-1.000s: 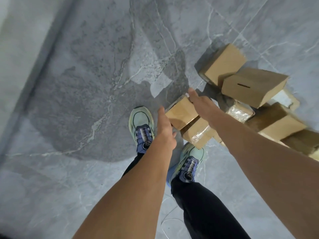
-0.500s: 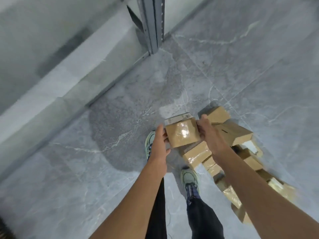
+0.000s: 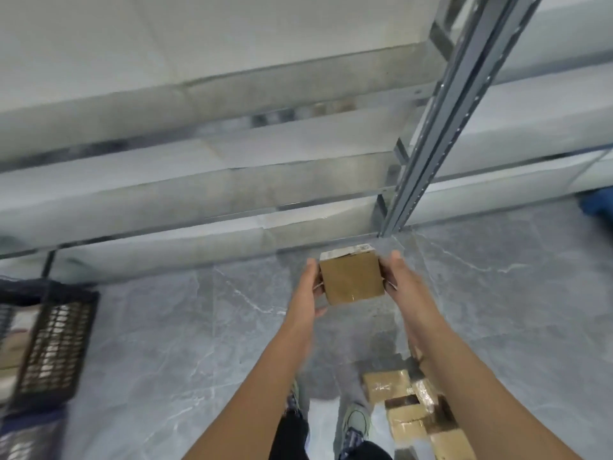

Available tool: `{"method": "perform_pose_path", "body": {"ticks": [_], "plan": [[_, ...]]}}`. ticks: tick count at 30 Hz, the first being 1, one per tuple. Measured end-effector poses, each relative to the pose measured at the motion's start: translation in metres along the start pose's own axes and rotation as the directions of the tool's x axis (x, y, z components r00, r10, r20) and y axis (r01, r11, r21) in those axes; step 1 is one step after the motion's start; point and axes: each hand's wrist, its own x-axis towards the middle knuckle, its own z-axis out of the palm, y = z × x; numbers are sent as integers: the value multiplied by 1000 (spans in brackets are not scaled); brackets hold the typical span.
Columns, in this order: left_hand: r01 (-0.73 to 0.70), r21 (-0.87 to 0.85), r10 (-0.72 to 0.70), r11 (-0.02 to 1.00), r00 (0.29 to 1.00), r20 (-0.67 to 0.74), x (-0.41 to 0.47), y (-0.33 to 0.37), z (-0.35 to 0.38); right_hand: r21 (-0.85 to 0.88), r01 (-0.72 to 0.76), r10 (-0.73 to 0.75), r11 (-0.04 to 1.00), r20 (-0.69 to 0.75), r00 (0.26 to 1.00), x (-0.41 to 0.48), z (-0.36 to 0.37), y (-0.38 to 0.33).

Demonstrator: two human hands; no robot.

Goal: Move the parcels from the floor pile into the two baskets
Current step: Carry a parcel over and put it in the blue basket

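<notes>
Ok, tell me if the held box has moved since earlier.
Yes. The box has lifted clear of the floor pile, gripped by the left hand and right hand.

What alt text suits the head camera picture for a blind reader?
A left hand and right hand hold a brown parcel above a grey floor. A dark mesh basket stands at left; the parcel pile lies lower right.

Nothing readable here tbh. The box in the middle of the frame has a white label along its top edge with some dark print on it, but it's way too blurry to make out.
</notes>
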Motion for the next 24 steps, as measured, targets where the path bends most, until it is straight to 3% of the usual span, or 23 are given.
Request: {"method": "perform_pose_path", "body": {"ticks": [6, 12, 24], "plan": [[-133, -152, 112, 979, 984, -142, -88, 43, -79, -21, 139, -133, 990, 191, 973, -59, 74, -67], [-260, -174, 210, 950, 942, -262, -168, 59, -187, -25, 239, -212, 971, 379, 901, -127, 180, -107], [-454, -148, 306, 878, 772, -557, -307, 28, -421, -52, 370, -245, 928, 664, 706, -285, 407, -116]]}}
